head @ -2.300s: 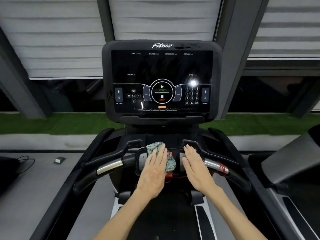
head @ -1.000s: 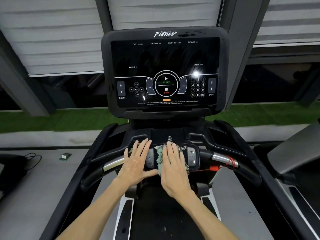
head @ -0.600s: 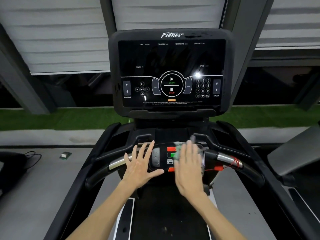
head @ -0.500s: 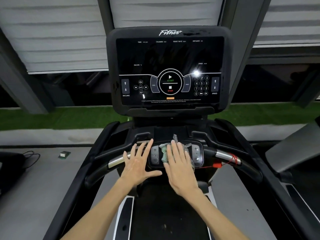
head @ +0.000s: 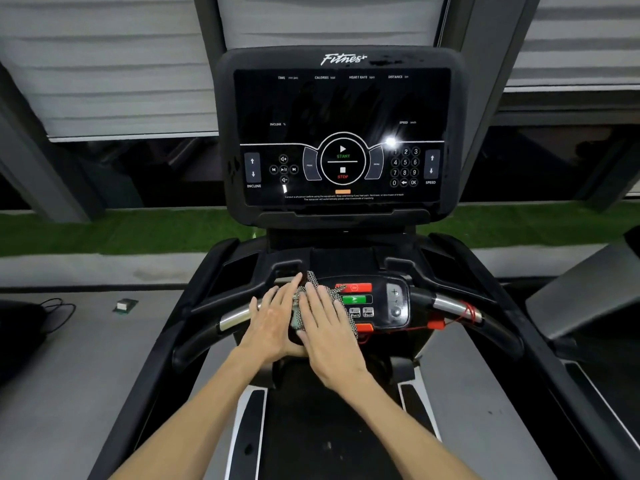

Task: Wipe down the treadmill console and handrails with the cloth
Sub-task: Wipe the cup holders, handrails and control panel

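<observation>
1. Your right hand (head: 329, 327): flat, fingers straight and close together, gripping nothing. The palm presses the cloth (head: 298, 308) down on the left part of the panel (head: 394, 306).
2. Your left hand (head: 273, 323): flat and released, fingers straight and slightly spread. It rests on the left end of the panel, just beside the right hand.
3. Cloth: checked, mostly under your right palm. One strip shows between the 2 hands and one corner sticks out beyond the fingertips, on the far side.
4. Panel: the red button (head: 355, 288) and green button (head: 355, 299) lie uncovered to the right of your right hand.
5. Rails: left rail (head: 235, 317) is touching the left hand's outer edge. Right rail (head: 450, 303) is well apart from both hands and has a red cord (head: 465, 311) around it.
6. Screen (head: 343, 133): upright at the far end, untouched.
</observation>
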`<control>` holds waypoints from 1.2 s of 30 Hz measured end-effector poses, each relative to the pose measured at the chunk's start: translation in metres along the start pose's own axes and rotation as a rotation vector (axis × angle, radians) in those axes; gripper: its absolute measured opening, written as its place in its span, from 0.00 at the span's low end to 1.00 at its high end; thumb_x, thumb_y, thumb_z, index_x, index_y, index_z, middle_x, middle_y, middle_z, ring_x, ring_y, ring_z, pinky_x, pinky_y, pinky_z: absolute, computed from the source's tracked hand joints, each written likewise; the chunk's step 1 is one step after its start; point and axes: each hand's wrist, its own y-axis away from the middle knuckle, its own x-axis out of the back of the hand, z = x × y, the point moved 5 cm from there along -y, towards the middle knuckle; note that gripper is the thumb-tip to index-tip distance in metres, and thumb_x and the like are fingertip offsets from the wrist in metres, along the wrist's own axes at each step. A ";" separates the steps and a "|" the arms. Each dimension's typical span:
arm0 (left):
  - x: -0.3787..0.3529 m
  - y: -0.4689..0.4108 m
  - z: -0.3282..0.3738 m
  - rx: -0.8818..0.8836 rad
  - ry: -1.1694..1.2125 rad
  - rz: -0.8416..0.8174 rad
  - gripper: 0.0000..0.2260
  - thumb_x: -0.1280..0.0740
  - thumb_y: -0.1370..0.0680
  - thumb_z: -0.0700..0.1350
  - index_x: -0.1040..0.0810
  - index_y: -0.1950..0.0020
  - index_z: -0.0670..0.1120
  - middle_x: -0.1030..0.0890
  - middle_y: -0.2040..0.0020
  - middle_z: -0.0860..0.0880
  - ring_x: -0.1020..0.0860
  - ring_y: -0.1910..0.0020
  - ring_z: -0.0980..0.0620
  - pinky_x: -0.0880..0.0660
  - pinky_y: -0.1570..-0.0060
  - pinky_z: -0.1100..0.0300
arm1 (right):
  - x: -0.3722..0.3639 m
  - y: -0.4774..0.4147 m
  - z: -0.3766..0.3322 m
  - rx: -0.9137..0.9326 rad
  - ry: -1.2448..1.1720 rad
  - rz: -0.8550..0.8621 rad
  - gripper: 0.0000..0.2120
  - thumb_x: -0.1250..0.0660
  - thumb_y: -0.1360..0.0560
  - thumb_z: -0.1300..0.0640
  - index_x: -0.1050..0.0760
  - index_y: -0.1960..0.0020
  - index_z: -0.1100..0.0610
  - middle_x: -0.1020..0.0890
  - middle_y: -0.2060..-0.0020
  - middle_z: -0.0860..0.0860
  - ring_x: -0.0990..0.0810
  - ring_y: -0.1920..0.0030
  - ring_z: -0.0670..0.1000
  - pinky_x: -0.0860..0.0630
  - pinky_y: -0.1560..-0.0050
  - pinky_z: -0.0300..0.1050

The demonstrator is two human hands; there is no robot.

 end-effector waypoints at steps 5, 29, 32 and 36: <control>-0.004 -0.001 -0.001 0.015 -0.092 -0.030 0.58 0.24 0.37 0.63 0.57 0.20 0.48 0.48 0.21 0.51 0.52 0.22 0.47 0.55 0.25 0.40 | 0.002 0.032 0.069 -0.167 -0.005 0.022 0.28 0.58 0.18 0.46 0.52 0.22 0.59 0.52 0.22 0.55 0.53 0.22 0.55 0.49 0.25 0.56; -0.005 0.000 -0.004 0.009 -0.106 -0.009 0.54 0.25 0.34 0.62 0.56 0.21 0.47 0.50 0.20 0.50 0.54 0.21 0.48 0.56 0.26 0.41 | -0.001 0.012 0.042 0.208 0.068 -0.070 0.29 0.51 0.19 0.48 0.50 0.22 0.58 0.48 0.22 0.55 0.51 0.22 0.54 0.46 0.24 0.55; -0.005 -0.001 -0.004 0.017 -0.096 -0.011 0.55 0.25 0.34 0.63 0.56 0.20 0.47 0.50 0.21 0.50 0.53 0.22 0.48 0.56 0.25 0.41 | 0.003 0.030 0.083 0.089 0.065 -0.058 0.29 0.53 0.19 0.46 0.50 0.22 0.58 0.49 0.22 0.54 0.52 0.22 0.53 0.44 0.27 0.56; -0.005 -0.002 -0.002 0.026 -0.128 -0.005 0.55 0.26 0.35 0.64 0.55 0.20 0.46 0.47 0.21 0.50 0.52 0.22 0.47 0.54 0.25 0.40 | 0.010 0.041 0.123 -0.160 0.021 -0.015 0.28 0.61 0.17 0.47 0.52 0.22 0.59 0.50 0.22 0.55 0.52 0.22 0.53 0.45 0.27 0.56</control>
